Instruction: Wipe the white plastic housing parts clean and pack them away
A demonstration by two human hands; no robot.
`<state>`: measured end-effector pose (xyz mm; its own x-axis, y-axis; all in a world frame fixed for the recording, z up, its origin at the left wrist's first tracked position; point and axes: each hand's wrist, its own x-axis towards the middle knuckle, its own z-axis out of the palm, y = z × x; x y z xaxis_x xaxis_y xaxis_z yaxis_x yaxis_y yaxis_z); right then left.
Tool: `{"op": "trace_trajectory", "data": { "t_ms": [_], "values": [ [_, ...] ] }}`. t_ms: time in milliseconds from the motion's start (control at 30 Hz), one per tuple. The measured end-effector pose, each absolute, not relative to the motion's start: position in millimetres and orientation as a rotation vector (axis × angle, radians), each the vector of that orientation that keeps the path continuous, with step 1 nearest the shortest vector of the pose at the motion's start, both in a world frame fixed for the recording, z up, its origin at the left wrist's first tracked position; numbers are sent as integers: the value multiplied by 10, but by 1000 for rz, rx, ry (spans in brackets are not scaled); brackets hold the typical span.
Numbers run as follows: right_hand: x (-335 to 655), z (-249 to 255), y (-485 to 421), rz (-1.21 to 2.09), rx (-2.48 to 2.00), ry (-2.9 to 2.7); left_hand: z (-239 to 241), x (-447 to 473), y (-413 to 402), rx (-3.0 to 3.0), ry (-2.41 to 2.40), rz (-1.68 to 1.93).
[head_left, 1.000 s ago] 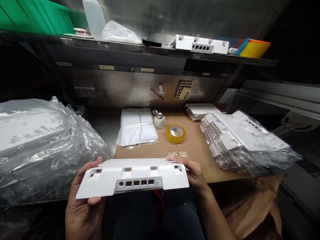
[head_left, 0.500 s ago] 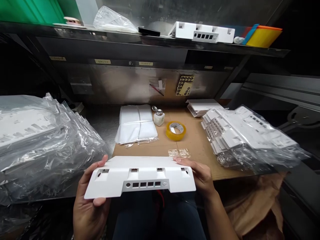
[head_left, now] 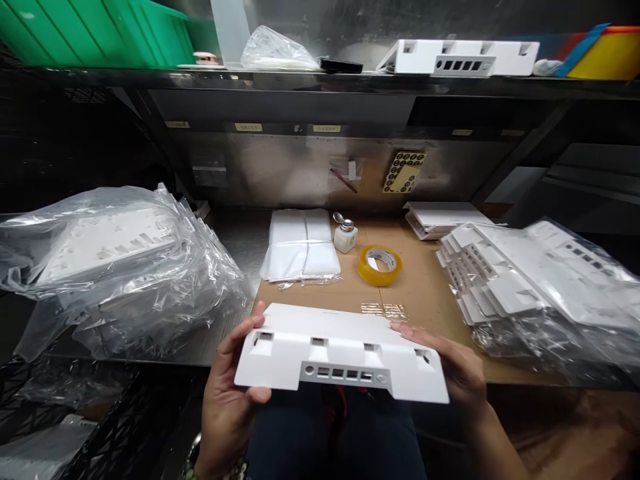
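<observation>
Between my two hands is a white plastic router housing (head_left: 345, 347), its row of port cutouts facing me. My left hand (head_left: 235, 380) grips its left end, thumb on the front face and fingers at the top edge. Around the right end my right hand (head_left: 455, 363) is closed, with fingertips on the top surface and the rest partly hidden behind the housing. Just beyond it on the cardboard-covered bench (head_left: 430, 293) lie a roll of yellowish tape (head_left: 367, 272) and a stack of clear bags (head_left: 300, 250). A small pump bottle (head_left: 345, 238) stands beside the bags.
Housings in clear plastic (head_left: 115, 247) are heaped at left, and more bagged housings (head_left: 505, 273) at right. Another white housing (head_left: 447, 217) lies behind those. Overhead, a metal shelf (head_left: 210, 80) carries a green bin (head_left: 95, 33), one housing (head_left: 465, 59) and a yellow container (head_left: 607, 57).
My view has swung left, so the scene sits further right. The housing remains in both hands and now tilts slightly, its right end lower.
</observation>
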<state>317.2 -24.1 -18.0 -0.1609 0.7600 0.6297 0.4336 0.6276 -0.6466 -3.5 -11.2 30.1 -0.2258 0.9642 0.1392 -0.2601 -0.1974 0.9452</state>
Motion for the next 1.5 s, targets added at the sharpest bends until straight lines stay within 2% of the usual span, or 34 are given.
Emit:
{"op": "trace_trajectory", "data": {
  "t_ms": [300,400,533,633,800,933,1033,1267,1500],
  "values": [
    [3307,-198,-345,324,-1004,-1729,293,106,-100,939,992,1576],
    [3306,-182,-330,318,-1015,-1743,314,85,-29,723,943,1526],
    [3249,-137,-283,288,-973,-1826,289,-48,146,197,1042,1058],
    [3191,-140,-256,248,-887,-1867,205,-131,248,191,944,789],
    [3017,-271,-273,331,-1022,-1544,89,-168,210,420,830,987],
    [2832,-386,-379,737,-1138,-1058,137,-174,88,413,954,1018],
    [2735,-427,-506,966,-1134,-962,199,-191,35,381,1013,979],
    [2714,-360,-657,791,-1361,-1075,225,-242,5,422,900,990],
    [2705,-220,-668,743,-1336,-1143,303,-177,-39,311,888,1073]
  ]
}}
